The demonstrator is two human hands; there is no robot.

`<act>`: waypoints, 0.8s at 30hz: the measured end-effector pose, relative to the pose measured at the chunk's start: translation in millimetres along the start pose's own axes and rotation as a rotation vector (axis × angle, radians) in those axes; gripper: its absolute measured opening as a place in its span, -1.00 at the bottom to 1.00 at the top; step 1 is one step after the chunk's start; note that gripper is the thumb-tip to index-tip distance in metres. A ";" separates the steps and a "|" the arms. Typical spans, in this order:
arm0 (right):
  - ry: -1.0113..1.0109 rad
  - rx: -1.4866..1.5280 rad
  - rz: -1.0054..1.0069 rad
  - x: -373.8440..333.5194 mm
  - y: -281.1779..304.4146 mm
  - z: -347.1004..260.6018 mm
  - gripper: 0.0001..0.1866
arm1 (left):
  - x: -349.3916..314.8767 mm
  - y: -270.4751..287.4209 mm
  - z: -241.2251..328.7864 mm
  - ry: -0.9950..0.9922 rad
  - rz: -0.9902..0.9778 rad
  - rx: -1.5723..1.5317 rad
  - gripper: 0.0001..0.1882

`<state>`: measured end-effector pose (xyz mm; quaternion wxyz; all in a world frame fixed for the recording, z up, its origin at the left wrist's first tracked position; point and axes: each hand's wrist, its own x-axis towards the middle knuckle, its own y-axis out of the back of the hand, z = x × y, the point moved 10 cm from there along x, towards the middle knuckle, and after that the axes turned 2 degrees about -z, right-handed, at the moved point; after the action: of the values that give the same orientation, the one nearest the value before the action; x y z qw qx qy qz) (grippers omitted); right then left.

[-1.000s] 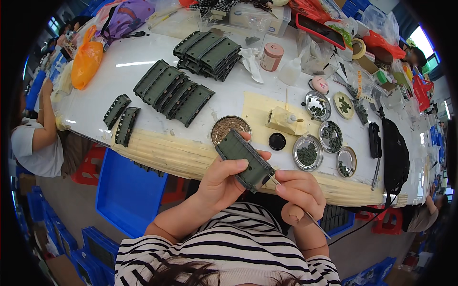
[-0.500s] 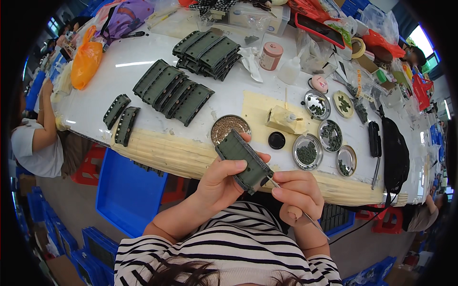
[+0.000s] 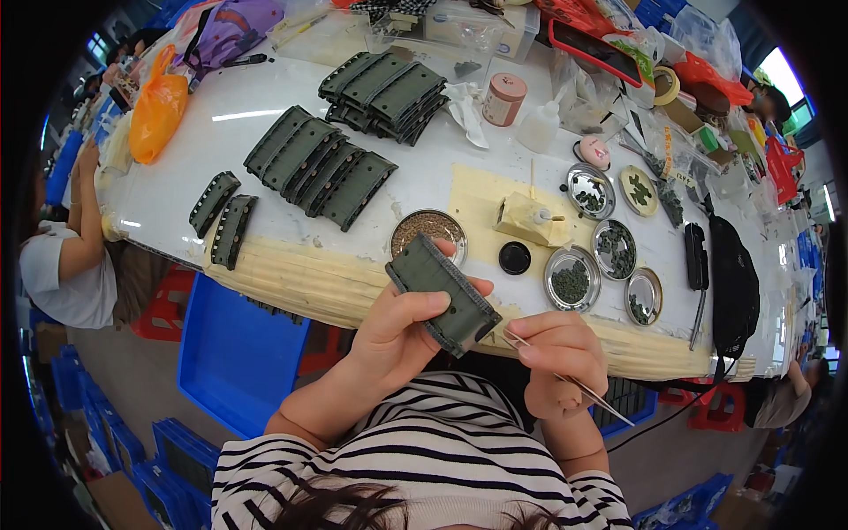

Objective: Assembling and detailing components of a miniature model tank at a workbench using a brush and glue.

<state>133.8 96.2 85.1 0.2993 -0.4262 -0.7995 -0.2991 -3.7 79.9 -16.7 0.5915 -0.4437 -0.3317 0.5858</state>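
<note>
My left hand [image 3: 393,331] grips a dark green, slightly curved plastic panel [image 3: 442,294] with ribbed black edges, thumb on its upper face and fingers beneath. Thin metal tweezers [image 3: 594,395] are pinched in my right hand [image 3: 565,358], their tips just off the panel's lower right corner. Whether the tips carry a tiny part is too small to tell. Beyond the panel sits a round metal dish of small brown pieces [image 3: 428,231], partly covered by it. To the right are metal dishes of small green parts [image 3: 571,279] and a black round cap [image 3: 514,258].
Stacked green panels [image 3: 322,168] lie left of centre, with two narrow green pieces [image 3: 234,231] farther left. A cream block holder [image 3: 533,221] stands by the dishes. Below the table edge is a blue tray [image 3: 234,353]. A black pouch [image 3: 735,283] lies at right. Another person sits at far left.
My right hand has drawn the tweezers away from the panel's corner, down and to the right. The panel in my left hand has shifted slightly up and left.
</note>
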 end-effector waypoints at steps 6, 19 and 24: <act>-0.376 -0.047 -0.021 9.0 -6.6 52.9 -0.86 | -16.2 29.0 51.2 -0.283 0.144 0.115 -0.51; -0.469 -0.296 -0.178 24.5 -51.2 88.1 -0.89 | -19.6 33.9 64.0 -0.302 0.262 0.277 -0.54; -0.432 -0.346 -0.193 25.4 -53.9 88.9 -0.89 | -23.6 20.5 73.0 -0.409 0.234 0.389 -0.45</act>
<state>55.9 149.5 34.7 0.0151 -0.4469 -0.8187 -0.3604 -80.6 64.9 -4.2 0.5148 -0.2301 -0.2724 0.7796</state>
